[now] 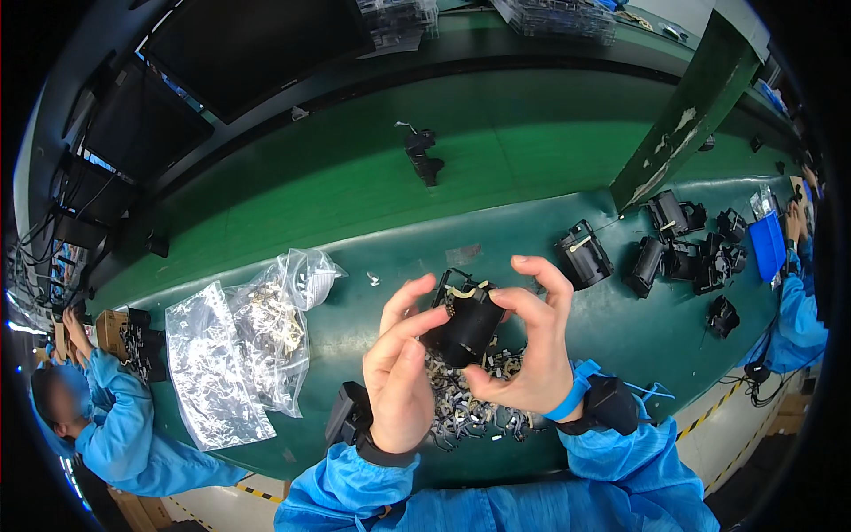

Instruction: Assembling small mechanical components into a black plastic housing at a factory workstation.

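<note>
Between my two hands, above the green bench mat, is a black plastic housing (472,330) with a rounded body and an open frame at its top. A pale cream strip lies across its upper edge. My left hand (401,377) grips its left side, fingers closed at the upper left edge. My right hand (536,350) holds the other side, with the thumb low and the index finger near the top right. Under the hands lies a pile of small wired parts (479,403), black, white and cream, partly hidden by my hands and the housing.
Clear plastic bags (217,372) with small parts lie on the left. Several similar black housings (585,254) stand on the right, near a green post (691,115) and a blue tray (767,246). Another black part (421,158) lies farther back. Co-workers sit at both sides.
</note>
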### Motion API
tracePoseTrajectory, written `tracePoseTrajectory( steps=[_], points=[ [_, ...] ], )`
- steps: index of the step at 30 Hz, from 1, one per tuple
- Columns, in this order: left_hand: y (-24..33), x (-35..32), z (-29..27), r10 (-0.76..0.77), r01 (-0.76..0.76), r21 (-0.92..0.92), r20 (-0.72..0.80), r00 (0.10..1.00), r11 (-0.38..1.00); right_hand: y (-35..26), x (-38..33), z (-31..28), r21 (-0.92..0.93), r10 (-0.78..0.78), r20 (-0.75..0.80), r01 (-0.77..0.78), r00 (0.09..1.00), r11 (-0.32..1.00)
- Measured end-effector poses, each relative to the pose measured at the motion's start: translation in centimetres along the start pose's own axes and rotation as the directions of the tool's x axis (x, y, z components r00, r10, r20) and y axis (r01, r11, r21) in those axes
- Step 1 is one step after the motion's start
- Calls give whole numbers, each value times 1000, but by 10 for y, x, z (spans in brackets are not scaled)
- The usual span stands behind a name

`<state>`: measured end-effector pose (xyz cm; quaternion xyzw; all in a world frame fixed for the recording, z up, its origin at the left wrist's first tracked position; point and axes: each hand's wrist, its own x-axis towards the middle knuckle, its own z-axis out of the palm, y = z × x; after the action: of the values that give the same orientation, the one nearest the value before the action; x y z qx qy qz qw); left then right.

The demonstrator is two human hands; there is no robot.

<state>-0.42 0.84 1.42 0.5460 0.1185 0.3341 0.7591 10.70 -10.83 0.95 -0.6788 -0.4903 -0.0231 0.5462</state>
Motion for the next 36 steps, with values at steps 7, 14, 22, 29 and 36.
tracePoseTrajectory(
  steps=[7, 14, 22, 29, 36],
  points=[
    [1, -3, -1, -37, 37, 78, -3, 999, 996, -2, 1, 1, -37, -108, -16, 107, 994, 994],
    [1, -9, 8, -101, 100, 22, 33, 994, 995, -1, -2, 3, -54, -99, -25, 97, 995, 994],
    [8, -3, 1, -145, 150, 30, -116, 983, 988, -4, 0, 4, -54, -155, 52, 157, 987, 986],
    [12, -3, 3, -232, 216, -130, -117, 966, 968, -2, 0, 17, 5, -220, 93, 221, 971, 975],
    [8, -1, -3, -394, 355, -320, -63, 917, 878, -2, -1, 13, 26, -209, 182, 207, 961, 978]
  ],
)
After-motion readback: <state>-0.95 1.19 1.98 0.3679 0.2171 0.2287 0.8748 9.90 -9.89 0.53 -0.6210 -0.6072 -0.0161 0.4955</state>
